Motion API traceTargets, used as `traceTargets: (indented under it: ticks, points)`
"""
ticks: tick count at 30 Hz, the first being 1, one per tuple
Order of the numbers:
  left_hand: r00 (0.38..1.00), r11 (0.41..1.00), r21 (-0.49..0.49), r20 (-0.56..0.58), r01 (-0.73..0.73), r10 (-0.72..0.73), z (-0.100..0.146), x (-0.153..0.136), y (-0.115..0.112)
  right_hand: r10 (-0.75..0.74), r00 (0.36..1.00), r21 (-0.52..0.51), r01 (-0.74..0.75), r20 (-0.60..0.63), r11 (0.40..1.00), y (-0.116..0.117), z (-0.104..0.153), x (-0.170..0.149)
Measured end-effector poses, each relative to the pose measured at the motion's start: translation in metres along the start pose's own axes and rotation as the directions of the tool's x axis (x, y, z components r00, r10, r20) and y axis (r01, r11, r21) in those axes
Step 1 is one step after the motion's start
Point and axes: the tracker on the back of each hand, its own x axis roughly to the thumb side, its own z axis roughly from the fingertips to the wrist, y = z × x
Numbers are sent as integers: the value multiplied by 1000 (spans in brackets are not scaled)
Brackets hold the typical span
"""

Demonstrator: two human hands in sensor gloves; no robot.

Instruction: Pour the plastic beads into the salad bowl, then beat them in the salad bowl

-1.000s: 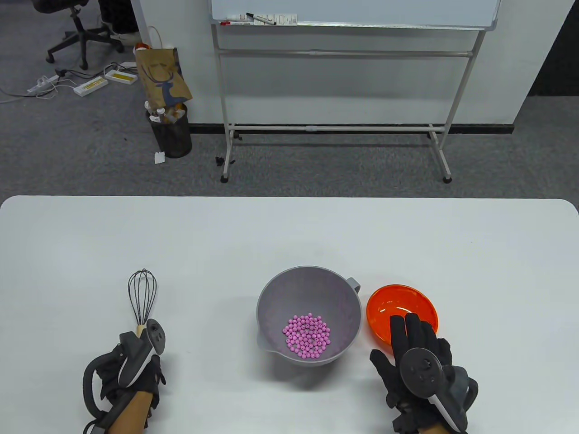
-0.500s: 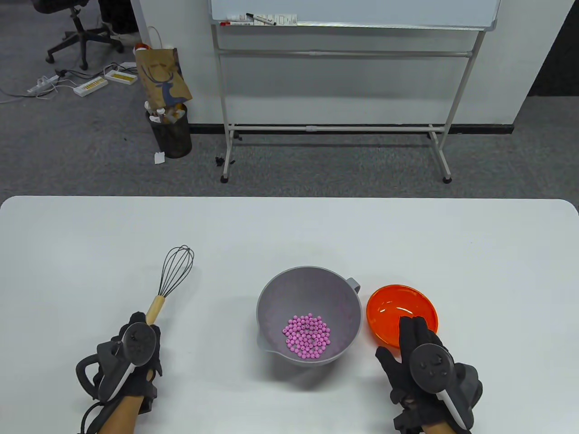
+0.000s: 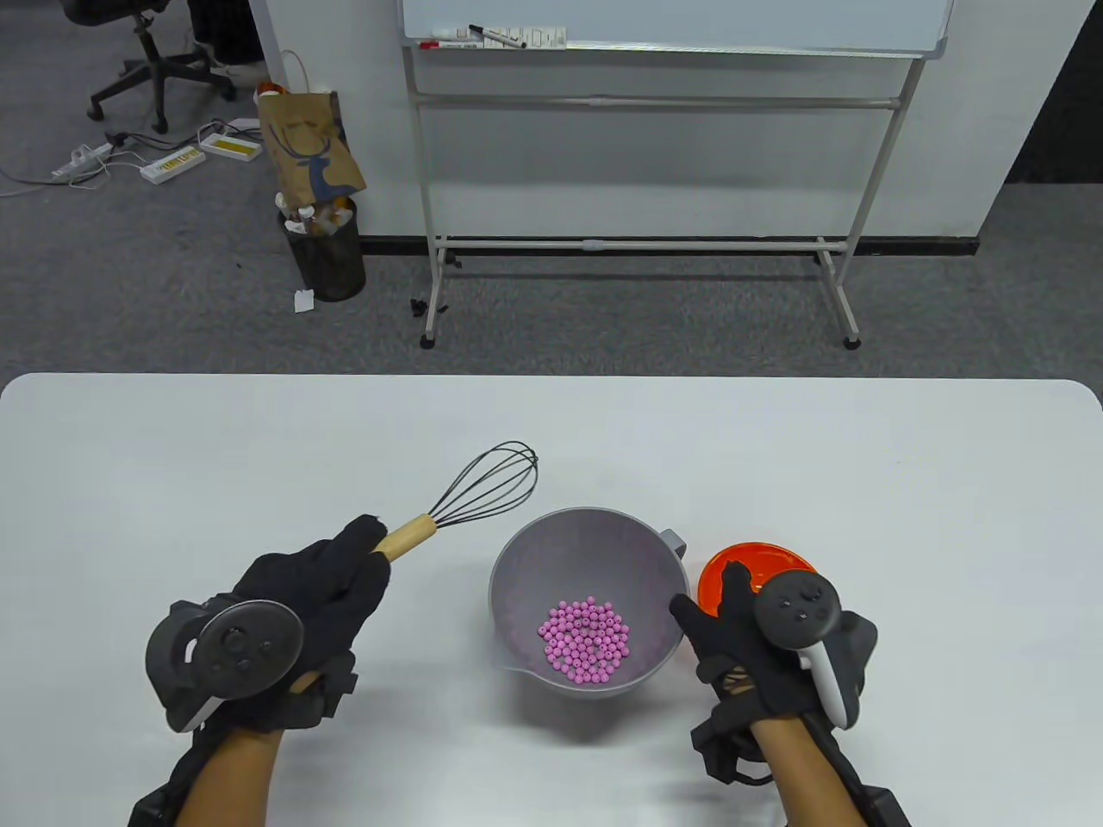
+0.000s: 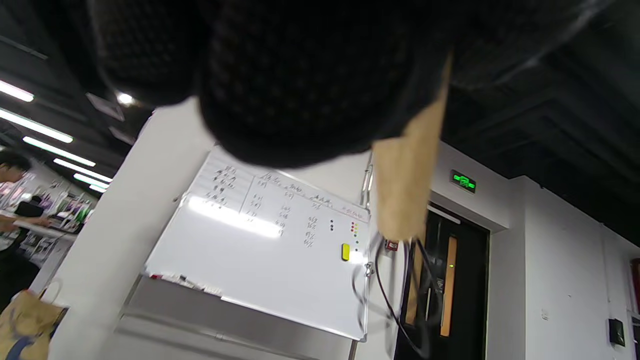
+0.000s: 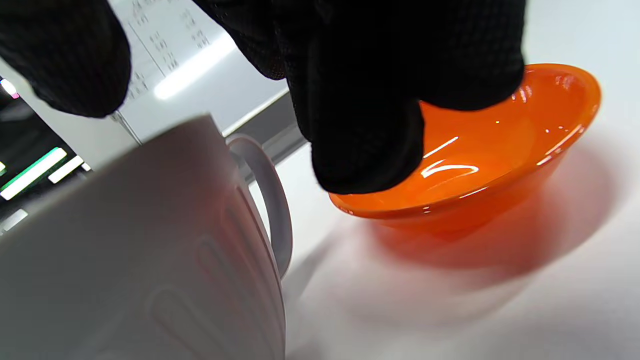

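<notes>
A white table (image 3: pixel 172 448) fills the lower half of the table view, and beyond it a whiteboard (image 3: pixel 672 21) on a metal stand rises from the grey carpet. Near the table's front edge sits the grey salad bowl (image 3: pixel 517 568), its loop handle turned toward the far right. The pink plastic beads (image 3: pixel 586 642) lie heaped in its bottom. Just to the right of it stands the orange bowl (image 3: pixel 758 556), close beside the grey one; whether they touch cannot be told.

The left hand (image 3: pixel 319 586) grips the whisk (image 3: pixel 470 504) by its wooden handle, fingers curled round it, holding it up with the black wires slanting toward the salad bowl's far left rim. The right hand (image 3: pixel 732 637) hovers between the two bowls, thumb spread toward the grey rim, fingers loosely extended over the orange one and holding nothing.
</notes>
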Motion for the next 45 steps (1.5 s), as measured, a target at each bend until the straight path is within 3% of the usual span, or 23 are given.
traceTargets:
  ticks: [5,9,11,14,20,22,26,28,35,39,42,45]
  points:
    - [999,999,-41,44,33,-31,-8,36,-33,97,990,28,-95,-106,995,15,-17,17]
    - [991,988,-109,88,109,-100,-9,53,-62,52,988,138,-31,-146,990,26,-30,11]
    - [980,968,-185,132,171,-148,-11,59,-72,29,987,129,-8,-156,992,26,-31,12]
    - [950,936,-202,187,288,-251,-8,68,-82,60,988,105,-45,-144,993,26,-29,15]
    - [906,865,-322,311,384,-287,-8,88,-85,70,988,101,-56,-140,993,27,-29,16]
    - [903,870,-331,355,365,-243,-8,96,-81,70,988,99,-57,-138,994,27,-28,16]
    - [941,886,-410,329,219,-80,-9,99,-79,71,988,89,-59,-136,994,28,-28,15]
    - [954,889,-434,301,146,-9,-8,96,-88,70,988,86,-59,-136,995,28,-28,15]
    - [977,933,-323,192,157,-97,-2,82,-112,80,988,75,-70,-135,995,29,-27,16]
    - [966,943,-254,202,214,-164,0,75,-117,78,988,76,-68,-134,995,29,-27,16]
    - [955,936,-235,202,263,-217,-1,74,-114,77,988,78,-66,-135,995,29,-27,16]
    - [946,912,-283,217,297,-241,-3,76,-108,76,988,78,-66,-135,995,30,-27,16]
